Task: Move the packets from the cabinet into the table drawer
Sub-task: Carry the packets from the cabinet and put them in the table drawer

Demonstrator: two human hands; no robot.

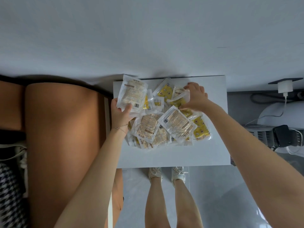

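Note:
An open white drawer (172, 157) juts out from under the white table top (148, 38). Several clear and yellow packets (166, 127) lie heaped inside it. My left hand (120, 115) grips a clear packet with beige print (131, 94) at the drawer's left rear, lifted a little above the heap. My right hand (195, 96) is at the right rear, its fingers curled round a crumpled clear packet (180, 94) on top of the pile. The cabinet is not in view.
A brown leather chair (60, 137) stands close on the left of the drawer. To the right are a charger (285, 86), cables and a dark device (282, 135) on the floor. My legs and white shoes (166, 173) stand just before the drawer front.

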